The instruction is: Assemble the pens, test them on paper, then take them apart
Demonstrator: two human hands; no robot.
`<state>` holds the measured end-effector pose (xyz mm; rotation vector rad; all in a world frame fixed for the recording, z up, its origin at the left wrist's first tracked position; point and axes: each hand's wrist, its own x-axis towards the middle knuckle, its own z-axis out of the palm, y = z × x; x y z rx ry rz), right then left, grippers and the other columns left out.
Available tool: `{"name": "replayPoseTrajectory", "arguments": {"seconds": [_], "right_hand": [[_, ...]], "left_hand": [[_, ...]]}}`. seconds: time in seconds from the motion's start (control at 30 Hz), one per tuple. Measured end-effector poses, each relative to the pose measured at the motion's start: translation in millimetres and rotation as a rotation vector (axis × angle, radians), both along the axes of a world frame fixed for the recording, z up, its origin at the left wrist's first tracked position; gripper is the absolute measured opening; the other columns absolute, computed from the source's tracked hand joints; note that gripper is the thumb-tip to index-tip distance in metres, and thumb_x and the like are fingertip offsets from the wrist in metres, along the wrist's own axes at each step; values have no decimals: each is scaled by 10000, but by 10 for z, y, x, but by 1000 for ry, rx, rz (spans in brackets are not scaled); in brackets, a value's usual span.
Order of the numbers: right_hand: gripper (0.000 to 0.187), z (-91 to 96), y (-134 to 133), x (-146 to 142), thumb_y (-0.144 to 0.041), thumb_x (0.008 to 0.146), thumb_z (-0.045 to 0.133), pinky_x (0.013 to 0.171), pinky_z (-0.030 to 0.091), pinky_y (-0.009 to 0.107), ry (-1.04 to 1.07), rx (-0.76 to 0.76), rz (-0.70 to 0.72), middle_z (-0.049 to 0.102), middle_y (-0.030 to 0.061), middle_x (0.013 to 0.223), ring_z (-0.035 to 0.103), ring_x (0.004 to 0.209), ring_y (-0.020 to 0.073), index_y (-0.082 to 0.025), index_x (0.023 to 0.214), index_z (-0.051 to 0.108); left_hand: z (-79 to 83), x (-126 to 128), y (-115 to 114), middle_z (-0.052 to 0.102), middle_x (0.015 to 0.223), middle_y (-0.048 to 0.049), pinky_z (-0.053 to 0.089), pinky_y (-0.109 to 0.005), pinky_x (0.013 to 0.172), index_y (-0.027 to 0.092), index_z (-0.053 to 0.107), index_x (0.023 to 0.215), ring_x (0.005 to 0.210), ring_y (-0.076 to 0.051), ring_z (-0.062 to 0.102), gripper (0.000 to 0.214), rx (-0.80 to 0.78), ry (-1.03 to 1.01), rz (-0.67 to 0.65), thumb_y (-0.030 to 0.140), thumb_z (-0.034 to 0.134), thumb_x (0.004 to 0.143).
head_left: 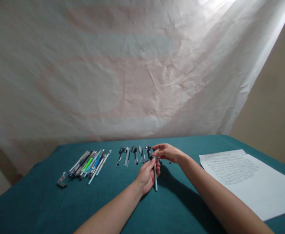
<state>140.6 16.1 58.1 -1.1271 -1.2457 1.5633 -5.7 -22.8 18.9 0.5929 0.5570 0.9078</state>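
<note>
My left hand is closed around a slim light-coloured pen, whose barrel points down toward me. My right hand reaches in from the right, its fingertips pinched at the pen's far end; what exactly they grip there is too small to make out. Just beyond both hands lies a spread of dark and clear pens with loose caps and parts, set out in small groups. Some of these are partly hidden behind my hands.
On the left is a pile of pens and markers, including green and blue ones. A small crumpled clear-and-dark item lies beside it. Paper sheets, one covered in handwriting, lie on the right. A green cloth covers the table.
</note>
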Motion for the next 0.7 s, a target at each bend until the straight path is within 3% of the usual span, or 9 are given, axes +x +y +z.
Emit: {"name": "replayPoseTrajectory", "arguments": {"seconds": [0.4,0.6,0.7], "right_hand": [[457,-29,44,68,-147,568,712,592,454,200,91,-21,66,632,80,896,587,729,118,-130,987,532],[437,10,97,126,-188,606,688,543,460,190,13,79,-105,631,94,869,588,687,116,-119,1002,516],[399,-46,185,260,-217,670,622,591,465,209,-304,273,-267,636,94,860,596,703,124,-108,1035,504]], "left_hand": [[-1,1,-3,571,674,-23,461,-160,532,111,536,883,527,-47,540,177,10,6,-5,242,539,764],[-21,11,-18,570,656,-27,449,-165,524,109,548,855,507,-49,529,169,45,60,-20,250,537,762],[-36,11,-16,572,659,-28,443,-166,520,110,551,856,501,-50,526,188,65,78,-29,270,540,758]]}}
